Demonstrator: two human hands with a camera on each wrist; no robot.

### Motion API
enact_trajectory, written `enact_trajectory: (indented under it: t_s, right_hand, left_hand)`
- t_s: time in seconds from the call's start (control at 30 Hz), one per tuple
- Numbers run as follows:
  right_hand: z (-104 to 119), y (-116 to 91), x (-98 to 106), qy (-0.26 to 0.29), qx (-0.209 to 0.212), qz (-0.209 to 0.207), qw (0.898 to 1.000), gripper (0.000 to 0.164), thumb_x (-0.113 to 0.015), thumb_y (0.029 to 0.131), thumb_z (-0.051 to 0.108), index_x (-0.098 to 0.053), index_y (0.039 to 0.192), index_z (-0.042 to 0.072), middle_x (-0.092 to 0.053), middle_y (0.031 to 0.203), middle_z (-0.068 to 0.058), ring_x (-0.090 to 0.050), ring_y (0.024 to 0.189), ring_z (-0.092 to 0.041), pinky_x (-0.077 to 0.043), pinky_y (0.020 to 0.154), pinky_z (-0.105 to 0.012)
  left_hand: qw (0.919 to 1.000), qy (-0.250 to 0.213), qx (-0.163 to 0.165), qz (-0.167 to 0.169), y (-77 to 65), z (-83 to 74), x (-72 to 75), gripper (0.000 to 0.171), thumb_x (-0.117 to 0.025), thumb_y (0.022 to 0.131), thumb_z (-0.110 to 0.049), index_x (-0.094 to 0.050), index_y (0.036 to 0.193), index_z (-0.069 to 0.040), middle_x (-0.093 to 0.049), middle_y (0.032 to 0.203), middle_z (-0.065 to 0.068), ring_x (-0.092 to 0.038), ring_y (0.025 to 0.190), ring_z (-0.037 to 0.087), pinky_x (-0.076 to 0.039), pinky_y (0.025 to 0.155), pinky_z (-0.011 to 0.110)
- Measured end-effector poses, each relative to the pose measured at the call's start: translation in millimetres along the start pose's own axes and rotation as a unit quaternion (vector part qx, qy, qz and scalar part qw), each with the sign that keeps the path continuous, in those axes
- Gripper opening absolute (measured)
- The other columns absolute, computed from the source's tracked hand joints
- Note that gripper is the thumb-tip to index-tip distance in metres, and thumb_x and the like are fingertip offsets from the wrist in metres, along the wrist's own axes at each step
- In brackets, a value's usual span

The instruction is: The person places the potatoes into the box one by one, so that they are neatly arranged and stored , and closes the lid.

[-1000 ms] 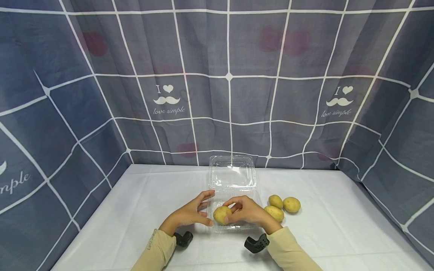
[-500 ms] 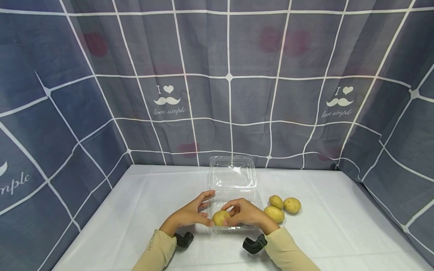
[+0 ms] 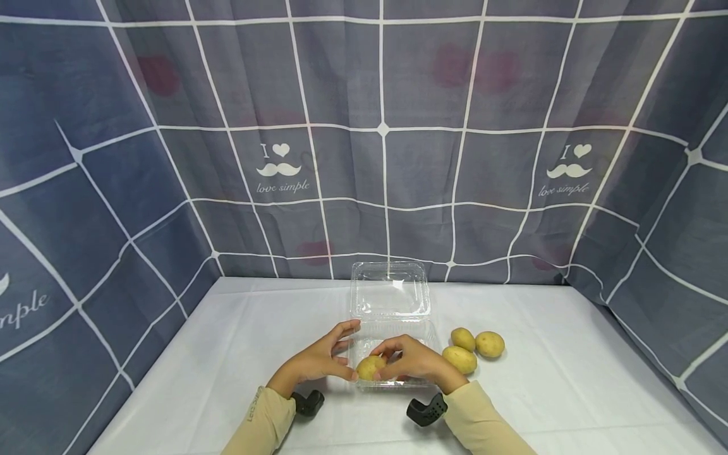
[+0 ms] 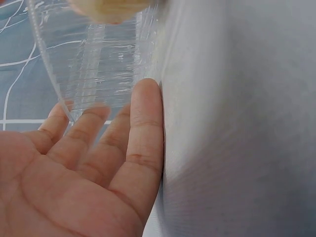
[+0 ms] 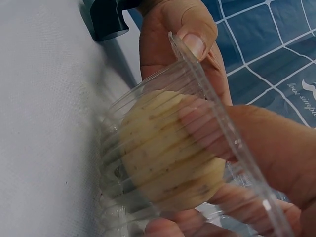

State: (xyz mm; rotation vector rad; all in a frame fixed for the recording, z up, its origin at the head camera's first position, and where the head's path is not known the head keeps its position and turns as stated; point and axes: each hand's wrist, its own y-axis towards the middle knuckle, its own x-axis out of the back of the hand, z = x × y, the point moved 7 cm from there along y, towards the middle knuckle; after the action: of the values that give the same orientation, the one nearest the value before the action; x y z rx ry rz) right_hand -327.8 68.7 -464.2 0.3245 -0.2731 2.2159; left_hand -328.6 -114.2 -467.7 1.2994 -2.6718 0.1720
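Blue-grey checked cloth (image 3: 421,164) hangs beyond the fingers of both hands, and a white tabletop (image 3: 267,322) spreads beneath them. Between the fingers sits a clear plastic container (image 3: 398,328), its raised lid standing behind them. The left hand (image 3: 318,359) has its fingers extended, not clenched, along the container's left side, thumb at the near rim. The right hand (image 3: 418,360) grasps one potato (image 3: 370,368) between thumb and fingers, inside the container's near left part. Three loose potatoes (image 3: 459,359) lie right of those grasping fingers, outside the container.
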Motion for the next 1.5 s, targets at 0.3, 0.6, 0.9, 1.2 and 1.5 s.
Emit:
enact_trajectory:
  t_s: [0.3, 0.6, 0.9, 1.2, 1.5]
  right_hand:
    - [4, -1, -1, 0.011, -0.001, 0.007, 1.000, 0.043, -0.084, 0.086, 0.005, -0.073, 0.126, -0.007, -0.065, 0.089, 0.000, -0.053, 0.065, -0.010, -0.046, 0.054, -0.018]
    - [6, -3, -1, 0.004, 0.000, 0.008, 1.000, 0.043, -0.084, 0.087, 0.003, -0.072, 0.127, -0.008, -0.067, 0.099, -0.002, -0.056, 0.068, -0.009, -0.046, 0.054, -0.018]
    - [14, -7, 7, -0.057, 0.025, -0.011, 0.998, 0.049, -0.088, 0.085, 0.011, -0.072, 0.128, -0.006, -0.072, 0.110, -0.004, -0.065, 0.087, -0.015, -0.057, 0.066, -0.024]
    - [22, -12, 15, -0.054, 0.087, -0.002, 0.995, 0.046, -0.083, 0.091, 0.009, -0.069, 0.131, -0.011, -0.073, 0.122, -0.024, -0.068, 0.101, -0.018, -0.060, 0.085, -0.027]
    - [18, -19, 20, 0.006, 0.090, -0.004, 0.996, 0.047, -0.081, 0.095, 0.008, -0.066, 0.135, -0.012, -0.069, 0.129, -0.031, -0.072, 0.101, -0.016, -0.058, 0.090, -0.027]
  left_hand:
    - [1.0000, 0.000, -0.001, 0.003, 0.1, -0.7, -0.3, 0.109, -0.087, 0.085, -0.002, -0.018, 0.170, 0.001, -0.016, 0.176, 0.028, -0.022, 0.159, 0.055, -0.041, 0.123, 0.060]
    - [1.0000, 0.001, 0.002, 0.006, 0.7, 0.0, -1.4, 0.109, -0.087, 0.086, -0.001, -0.018, 0.170, -0.001, -0.016, 0.176, 0.028, -0.022, 0.159, 0.055, -0.041, 0.123, 0.060]
    - [1.0000, 0.005, 0.000, 0.007, -0.8, -0.7, -0.5, 0.110, -0.086, 0.086, -0.002, -0.017, 0.170, -0.001, -0.015, 0.176, 0.028, -0.022, 0.159, 0.055, -0.041, 0.123, 0.060]
    - [0.9998, 0.013, -0.007, 0.012, -0.4, -0.3, 0.6, 0.110, -0.087, 0.086, -0.004, -0.016, 0.170, 0.000, -0.014, 0.176, 0.028, -0.022, 0.159, 0.055, -0.041, 0.123, 0.060]
    - [0.9998, 0.010, -0.008, 0.017, 0.3, -0.1, 0.3, 0.110, -0.087, 0.086, -0.004, -0.016, 0.170, -0.001, -0.013, 0.177, 0.028, -0.020, 0.159, 0.055, -0.041, 0.123, 0.059]
